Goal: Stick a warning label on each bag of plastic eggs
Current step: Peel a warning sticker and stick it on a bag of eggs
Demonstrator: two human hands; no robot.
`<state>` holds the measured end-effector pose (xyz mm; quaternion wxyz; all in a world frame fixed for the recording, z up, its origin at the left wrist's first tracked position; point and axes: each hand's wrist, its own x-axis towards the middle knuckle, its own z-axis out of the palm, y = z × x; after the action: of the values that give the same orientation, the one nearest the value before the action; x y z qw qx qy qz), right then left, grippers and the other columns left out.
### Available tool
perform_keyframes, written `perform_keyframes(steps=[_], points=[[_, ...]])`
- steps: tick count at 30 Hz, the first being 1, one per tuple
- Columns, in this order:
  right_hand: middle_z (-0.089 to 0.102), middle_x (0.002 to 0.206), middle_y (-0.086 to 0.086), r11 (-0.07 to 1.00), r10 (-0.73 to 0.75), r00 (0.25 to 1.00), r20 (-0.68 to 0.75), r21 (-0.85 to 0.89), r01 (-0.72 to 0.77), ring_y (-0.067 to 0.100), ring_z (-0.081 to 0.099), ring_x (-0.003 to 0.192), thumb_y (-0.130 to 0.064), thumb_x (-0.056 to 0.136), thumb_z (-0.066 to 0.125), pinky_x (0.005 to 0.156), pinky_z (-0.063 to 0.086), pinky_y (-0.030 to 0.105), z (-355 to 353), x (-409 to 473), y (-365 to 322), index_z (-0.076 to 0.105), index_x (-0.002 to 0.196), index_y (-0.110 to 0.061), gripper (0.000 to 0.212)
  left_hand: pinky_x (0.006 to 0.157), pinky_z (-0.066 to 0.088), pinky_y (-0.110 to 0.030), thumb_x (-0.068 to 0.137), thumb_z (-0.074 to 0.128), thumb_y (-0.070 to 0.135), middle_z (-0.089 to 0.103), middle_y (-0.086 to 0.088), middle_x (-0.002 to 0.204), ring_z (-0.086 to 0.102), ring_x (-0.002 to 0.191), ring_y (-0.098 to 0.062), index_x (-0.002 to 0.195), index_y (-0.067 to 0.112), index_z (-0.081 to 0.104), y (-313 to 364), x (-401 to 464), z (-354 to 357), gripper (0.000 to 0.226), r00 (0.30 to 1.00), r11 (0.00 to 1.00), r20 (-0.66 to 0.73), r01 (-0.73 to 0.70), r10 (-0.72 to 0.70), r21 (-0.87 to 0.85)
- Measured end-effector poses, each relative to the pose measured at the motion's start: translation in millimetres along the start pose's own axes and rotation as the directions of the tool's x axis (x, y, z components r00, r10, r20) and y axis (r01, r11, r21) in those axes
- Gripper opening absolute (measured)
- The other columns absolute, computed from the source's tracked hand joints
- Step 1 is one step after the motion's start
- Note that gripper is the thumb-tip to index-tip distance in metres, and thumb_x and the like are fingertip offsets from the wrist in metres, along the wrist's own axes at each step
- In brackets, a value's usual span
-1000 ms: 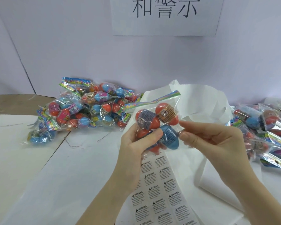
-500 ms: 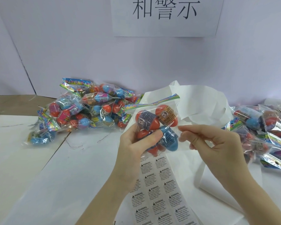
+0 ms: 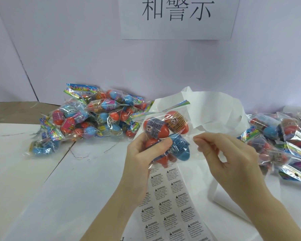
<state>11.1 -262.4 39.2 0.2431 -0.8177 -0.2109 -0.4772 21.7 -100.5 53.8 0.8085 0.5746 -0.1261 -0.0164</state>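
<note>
My left hand [image 3: 144, 153] grips a clear bag of plastic eggs [image 3: 169, 134], red and blue ones, held up above the table with its thumb across the front. My right hand [image 3: 222, 153] is at the bag's right edge, thumb and forefinger pinched together on the clear film; whether a label sits between them cannot be told. Below the bag a sheet of warning labels [image 3: 172, 206] lies flat on the table in two columns.
A pile of egg bags [image 3: 94, 119] lies at the back left. More egg bags [image 3: 285, 141] are heaped at the right edge. Crumpled white backing paper [image 3: 215, 108] rises behind the held bag. A paper sign [image 3: 177, 16] hangs on the wall.
My right hand's straight fingers have curled into a pinch at the bag's right edge and dropped slightly. The left hand keeps hold of the bag, which has tilted a little.
</note>
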Motion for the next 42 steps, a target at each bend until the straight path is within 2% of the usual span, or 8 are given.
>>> perform_keyframes(steps=[7,13,17,21,24,28,32,42], points=[[0.044,0.071,-0.014,0.999,-0.012,1.0,0.018,-0.048,0.013,0.01,0.038,0.061,-0.02,0.089,0.05,0.053,0.038,0.026,2,1,2,0.062,0.076,-0.003,0.024,0.044,0.042,-0.015,0.064,0.063,0.016,0.068,0.002,0.063,0.059,0.049,-0.008,0.063,0.027,0.073,0,1,-1,0.014,1.0,1.0,-0.001,-0.005,0.005,0.02],[0.055,0.062,-0.017,0.968,0.217,0.974,0.066,0.115,-0.223,0.012,0.05,0.063,-0.029,0.088,0.048,0.055,0.041,0.021,1,1,-3,0.058,0.08,-0.018,0.017,0.046,0.044,-0.015,0.065,0.061,0.014,0.068,0.006,0.062,0.058,0.048,-0.006,0.063,0.028,0.072,1,0,-1,0.018,0.999,1.0,0.037,-0.015,0.016,-0.025],[0.065,0.066,-0.013,0.704,0.474,0.849,0.234,0.479,-0.525,0.004,0.054,0.058,-0.03,0.082,0.056,0.054,0.041,0.015,-1,5,-9,0.063,0.071,-0.032,0.013,0.048,0.045,-0.015,0.065,0.061,0.015,0.067,0.006,0.063,0.057,0.049,-0.006,0.063,0.027,0.072,-1,1,-2,0.016,0.999,0.999,0.04,-0.023,0.024,-0.027],[0.069,0.068,-0.005,0.534,0.474,0.798,0.373,0.599,-0.597,0.002,0.054,0.054,-0.038,0.076,0.062,0.053,0.042,0.012,-5,10,-11,0.071,0.074,-0.033,0.01,0.05,0.045,-0.016,0.064,0.066,0.015,0.064,0.0,0.063,0.054,0.049,-0.008,0.067,0.018,0.069,-6,1,-2,0.005,0.998,0.998,0.011,-0.057,0.057,-0.001],[0.07,0.071,-0.012,0.61,0.461,0.825,0.328,0.557,-0.563,0.003,0.057,0.058,-0.05,0.069,0.059,0.055,0.043,0.014,-5,7,-12,0.074,0.075,-0.037,0.021,0.052,0.046,-0.016,0.064,0.082,0.015,0.064,-0.002,0.065,0.055,0.051,-0.009,0.078,0.011,0.065,-8,3,-1,0.023,0.996,0.995,-0.022,-0.09,0.091,0.04],[0.068,0.072,-0.018,0.904,0.289,0.953,0.093,0.302,-0.304,0.005,0.058,0.063,-0.03,0.073,0.072,0.059,0.045,0.014,2,3,-16,0.072,0.088,-0.027,0.016,0.053,0.047,-0.012,0.07,0.078,0.011,0.067,0.006,0.064,0.061,0.055,-0.004,0.084,0.012,0.063,-11,2,2,0.02,0.982,0.976,-0.079,-0.159,0.171,0.148],[0.067,0.088,-0.017,0.912,0.248,0.963,0.103,0.312,-0.268,-0.001,0.06,0.073,-0.018,0.07,0.073,0.068,0.043,0.009,5,0,-20,0.068,0.092,-0.029,0.025,0.052,0.047,-0.015,0.06,0.07,0.027,0.067,0.004,0.065,0.06,0.057,-0.009,0.083,0.013,0.065,-13,4,-1,0.028,0.966,0.974,-0.166,-0.176,0.199,0.142],[0.061,0.101,-0.013,0.541,0.617,0.57,0.543,0.232,-0.808,-0.003,0.056,0.085,-0.051,0.052,0.076,0.073,0.047,0.014,16,-7,-10,0.043,0.109,-0.046,0.066,0.057,0.047,-0.013,0.081,0.06,0.02,0.07,0.008,0.075,0.062,0.059,-0.007,0.097,0.015,0.058,-10,15,-16,0.017,0.901,0.975,-0.398,-0.215,0.172,-0.065]])
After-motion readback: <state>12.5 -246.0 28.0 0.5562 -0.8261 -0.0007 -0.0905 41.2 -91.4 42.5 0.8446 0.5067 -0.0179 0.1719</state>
